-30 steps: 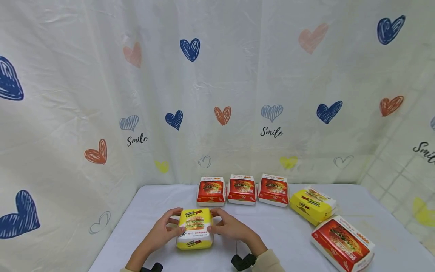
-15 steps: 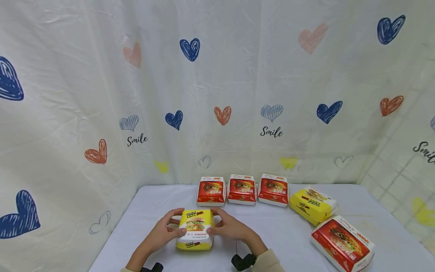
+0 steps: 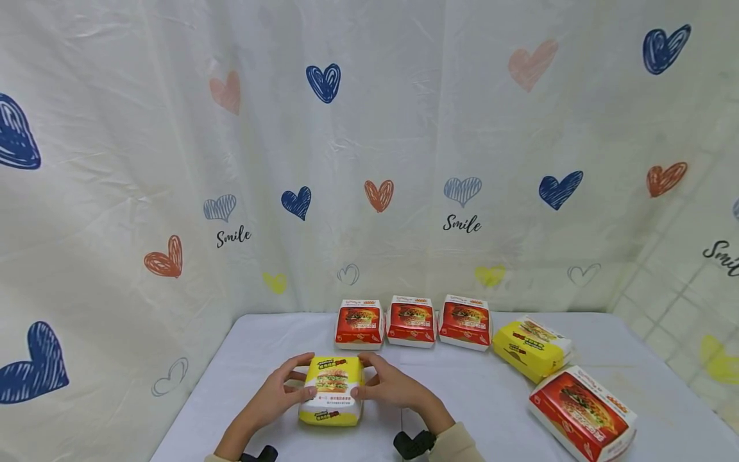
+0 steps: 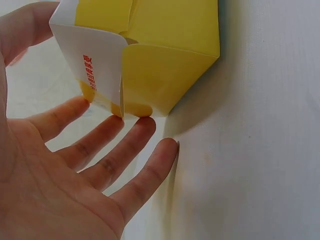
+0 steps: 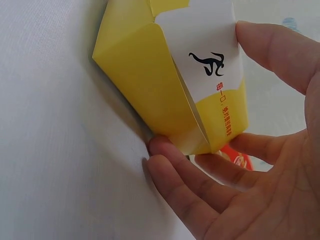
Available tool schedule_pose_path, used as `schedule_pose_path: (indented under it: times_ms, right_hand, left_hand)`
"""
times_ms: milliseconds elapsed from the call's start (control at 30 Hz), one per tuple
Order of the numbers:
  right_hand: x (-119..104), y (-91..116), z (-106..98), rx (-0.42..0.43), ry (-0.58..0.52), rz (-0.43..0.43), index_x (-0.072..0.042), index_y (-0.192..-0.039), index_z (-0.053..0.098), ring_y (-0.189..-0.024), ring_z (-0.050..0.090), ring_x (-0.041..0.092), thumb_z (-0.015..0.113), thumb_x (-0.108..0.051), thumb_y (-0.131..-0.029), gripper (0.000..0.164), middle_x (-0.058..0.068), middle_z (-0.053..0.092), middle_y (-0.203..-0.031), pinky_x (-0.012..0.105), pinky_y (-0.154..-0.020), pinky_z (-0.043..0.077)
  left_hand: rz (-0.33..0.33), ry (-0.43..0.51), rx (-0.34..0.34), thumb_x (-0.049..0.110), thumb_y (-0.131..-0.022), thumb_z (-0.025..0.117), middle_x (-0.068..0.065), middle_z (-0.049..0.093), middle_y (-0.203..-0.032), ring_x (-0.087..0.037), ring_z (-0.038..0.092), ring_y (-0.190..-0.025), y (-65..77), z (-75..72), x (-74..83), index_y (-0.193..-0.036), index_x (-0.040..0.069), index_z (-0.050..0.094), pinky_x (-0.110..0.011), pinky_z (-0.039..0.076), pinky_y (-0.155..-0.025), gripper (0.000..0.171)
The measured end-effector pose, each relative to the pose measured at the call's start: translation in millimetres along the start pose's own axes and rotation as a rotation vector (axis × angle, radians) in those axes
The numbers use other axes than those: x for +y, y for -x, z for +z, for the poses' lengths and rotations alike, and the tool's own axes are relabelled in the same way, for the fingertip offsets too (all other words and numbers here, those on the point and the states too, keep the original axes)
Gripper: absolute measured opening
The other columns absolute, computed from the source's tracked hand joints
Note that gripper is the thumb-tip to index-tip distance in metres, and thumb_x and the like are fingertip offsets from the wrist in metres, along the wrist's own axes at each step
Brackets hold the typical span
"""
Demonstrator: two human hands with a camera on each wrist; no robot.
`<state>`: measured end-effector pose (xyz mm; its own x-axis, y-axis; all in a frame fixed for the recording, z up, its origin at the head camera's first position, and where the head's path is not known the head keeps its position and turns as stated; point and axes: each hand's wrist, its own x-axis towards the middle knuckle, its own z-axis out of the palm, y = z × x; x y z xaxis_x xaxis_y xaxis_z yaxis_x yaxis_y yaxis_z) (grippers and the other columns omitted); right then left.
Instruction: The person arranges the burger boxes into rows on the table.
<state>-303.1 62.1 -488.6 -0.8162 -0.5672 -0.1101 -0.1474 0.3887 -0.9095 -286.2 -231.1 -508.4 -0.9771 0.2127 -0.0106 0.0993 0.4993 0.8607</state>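
Observation:
A yellow and white burger box (image 3: 331,391) with a burger picture on its lid sits on the white-covered table, left of centre in the head view. My left hand (image 3: 281,393) holds its left side, thumb at the near corner and fingers toward the far one. On the opposite side, my right hand (image 3: 392,386) grips it the same way. Close up in the left wrist view, fingertips touch the yellow wall of the box (image 4: 165,75). The right wrist view shows the thumb on the white part of the box (image 5: 150,85) and fingertips along its far edge. Its lid looks closed.
Three red burger boxes (image 3: 411,323) stand in a row at the back of the table (image 3: 462,398). To the right lie a second yellow burger box (image 3: 528,350) and a larger-looking red one (image 3: 583,414), both turned at an angle. A heart-printed curtain (image 3: 404,141) hangs behind.
The held burger box has shifted very slightly toward me since a second ago. Both hands keep nearly the same place, and the other boxes stay put.

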Motion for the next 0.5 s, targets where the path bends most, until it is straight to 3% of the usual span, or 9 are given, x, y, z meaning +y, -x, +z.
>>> schedule_pose_path:
  times_ms: [233, 500]
  right_hand:
    - [0.1, -0.7, -0.4, 0.006, 0.005, 0.013, -0.012, -0.156, 0.034, -0.116, 0.062, 0.028, 0.076, -0.035, -0.091, 0.081, 0.016, 0.045, -0.151, 0.056, -0.096, 0.055]
    - [0.8, -0.7, -0.4, 0.003, 0.009, 0.009, -0.013, -0.155, 0.035, -0.116, 0.062, 0.027, 0.076, -0.036, -0.091, 0.079, 0.015, 0.046, -0.15, 0.055, -0.096, 0.055]
  left_hand:
    - [0.002, 0.026, 0.003, 0.041, -0.089, 0.078, -0.01, 0.051, -0.151, -0.024, 0.058, -0.121, 1.3, 1.1, 1.3, -0.154, 0.021, 0.045, -0.045, 0.057, -0.093, 0.075]
    - [0.022, 0.042, -0.007, 0.039, -0.09, 0.077, -0.01, 0.05, -0.152, -0.024, 0.058, -0.121, 0.3, 0.5, -0.7, -0.154, 0.019, 0.044, -0.039, 0.056, -0.091, 0.075]
